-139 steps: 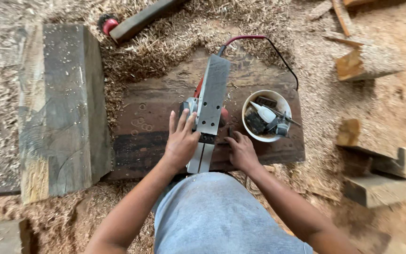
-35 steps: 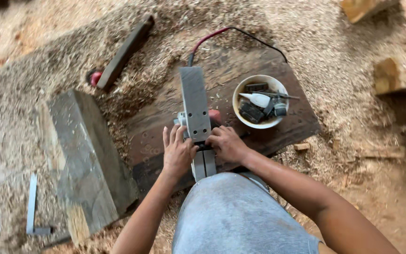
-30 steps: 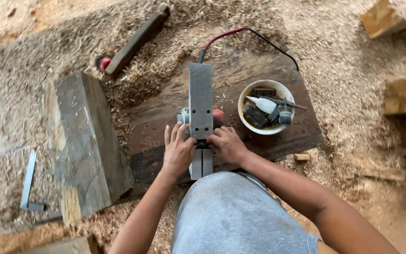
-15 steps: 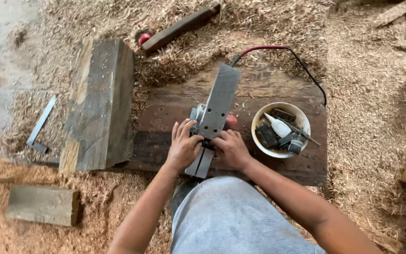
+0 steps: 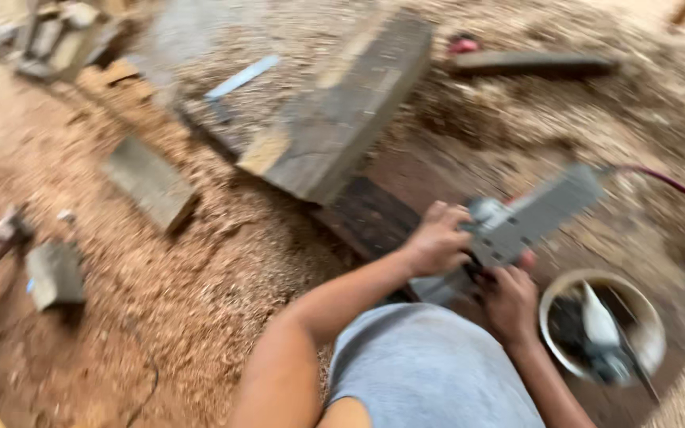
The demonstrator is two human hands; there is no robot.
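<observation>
Grey planer (image 5: 529,218): lies sole-up on the dark plank (image 5: 374,218), beside the white bowl (image 5: 600,325).
Left hand (image 5: 438,242): grip clenched on the planer's body.
Right hand (image 5: 509,301): grip grasping its near end.
Risk: blurred view; fingers could slip onto the cutter, or the red cord (image 5: 667,184) could snag.

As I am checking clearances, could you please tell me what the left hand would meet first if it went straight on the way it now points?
The left hand already rests against the grey, flat-soled power tool, so that comes first; blur leaves depth uncertain.
</observation>
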